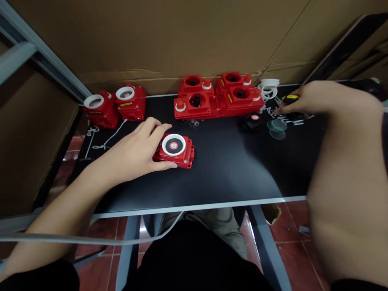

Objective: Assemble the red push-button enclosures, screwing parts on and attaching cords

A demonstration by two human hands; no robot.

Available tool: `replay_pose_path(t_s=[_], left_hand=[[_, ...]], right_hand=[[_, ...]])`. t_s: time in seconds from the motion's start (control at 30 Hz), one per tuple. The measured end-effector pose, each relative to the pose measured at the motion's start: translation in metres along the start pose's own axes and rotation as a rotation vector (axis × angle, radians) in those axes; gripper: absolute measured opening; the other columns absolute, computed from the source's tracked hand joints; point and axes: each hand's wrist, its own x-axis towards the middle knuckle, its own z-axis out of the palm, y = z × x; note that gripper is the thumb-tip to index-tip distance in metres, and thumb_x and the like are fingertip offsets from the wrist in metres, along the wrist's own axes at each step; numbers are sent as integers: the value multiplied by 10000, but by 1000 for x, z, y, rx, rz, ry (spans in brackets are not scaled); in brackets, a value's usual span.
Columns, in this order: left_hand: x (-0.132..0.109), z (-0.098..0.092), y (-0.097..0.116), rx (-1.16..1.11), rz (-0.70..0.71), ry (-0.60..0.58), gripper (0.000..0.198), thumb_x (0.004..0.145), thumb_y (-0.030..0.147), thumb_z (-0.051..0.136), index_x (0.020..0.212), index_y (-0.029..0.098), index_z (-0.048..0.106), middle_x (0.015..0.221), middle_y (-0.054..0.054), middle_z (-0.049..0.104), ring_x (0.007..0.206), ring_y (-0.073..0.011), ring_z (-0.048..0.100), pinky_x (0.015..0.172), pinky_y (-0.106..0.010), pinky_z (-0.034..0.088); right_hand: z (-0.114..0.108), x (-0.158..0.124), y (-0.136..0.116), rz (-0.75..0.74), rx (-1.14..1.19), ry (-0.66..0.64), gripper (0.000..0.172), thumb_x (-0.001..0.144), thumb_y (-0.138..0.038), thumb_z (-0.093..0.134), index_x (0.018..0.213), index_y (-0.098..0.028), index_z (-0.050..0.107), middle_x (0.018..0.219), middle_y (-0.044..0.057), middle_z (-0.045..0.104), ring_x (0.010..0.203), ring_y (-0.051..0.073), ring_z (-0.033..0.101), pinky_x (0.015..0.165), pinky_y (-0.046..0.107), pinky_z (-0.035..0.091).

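My left hand (142, 147) is wrapped round a red alarm box (184, 158) on the black tabletop. A white ring (164, 150) surrounds the box's dark round centre, which bears a small red-and-white label. At the right, my right hand (298, 101) reaches down with thumb and fingers closed over a scatter of small screws and metal parts (281, 117). The yellow-and-black handle of a screwdriver (291, 97) shows between thumb and fingers; its blade is hidden, and so are the fingertips. Just below lie clear round discs (277, 128).
Several red housings (220, 107) with open round holes stand along the cardboard back wall. Two red boxes with white rings (131, 105) and white cords sit at the left. A black round part (252, 122) and stacked white rings (269, 87) lie right of centre. A pale cable (127, 242) crosses in front.
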Motion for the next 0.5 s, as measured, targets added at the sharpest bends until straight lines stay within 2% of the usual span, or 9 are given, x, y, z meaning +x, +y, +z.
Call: replay_pose_path(t_s=[0.1, 0.17, 0.23, 0.33, 0.4, 0.5], left_hand=[[-1, 2, -2, 71, 14, 33, 973, 1009, 711, 909, 1763, 179, 600, 1560, -236, 575, 1380, -487, 701, 1272, -718, 621], [-1, 2, -4, 95, 25, 41, 894, 1003, 663, 939, 1712, 195, 662, 1504, -219, 576, 1332, -469, 696, 1242, -711, 629], [-1, 3, -7, 94, 39, 39, 851, 998, 631, 959, 1688, 210, 693, 1463, -202, 587, 1287, -442, 690, 1206, -673, 644], [1, 1, -11, 73, 69, 46, 827, 1019, 600, 952, 1720, 254, 682, 1454, -183, 618, 1257, -414, 679, 1183, -638, 644], [1, -3, -11, 68, 83, 55, 787, 1048, 549, 926, 1744, 287, 670, 1493, -186, 644, 1296, -417, 670, 1215, -640, 620], [0, -11, -5, 26, 86, 38, 794, 1064, 546, 892, 1770, 276, 649, 1564, -197, 660, 1389, -430, 665, 1277, -642, 588]], right_hand=[[1, -6, -9, 83, -191, -177, 685, 891, -593, 988, 478, -134, 690, 737, 85, 844, 453, -5, 395, 502, 344, 246], [0, -11, -16, 98, -271, -222, 676, 908, -587, 978, 487, -141, 695, 791, 91, 869, 473, 1, 416, 513, 341, 277], [-1, -16, -22, 105, -321, -240, 660, 921, -547, 983, 485, -148, 687, 808, 95, 875, 487, 11, 429, 527, 339, 311], [-1, -21, -30, 115, -350, -251, 511, 852, -368, 1060, 529, -151, 730, 783, 74, 867, 517, 33, 460, 583, 361, 381], [1, -23, -32, 114, -339, -251, 409, 764, -220, 1100, 558, -148, 755, 780, 60, 867, 548, 47, 488, 634, 388, 412], [4, -23, -29, 95, -275, -215, 404, 716, -108, 1097, 539, -134, 735, 792, 78, 867, 602, 71, 549, 689, 429, 414]])
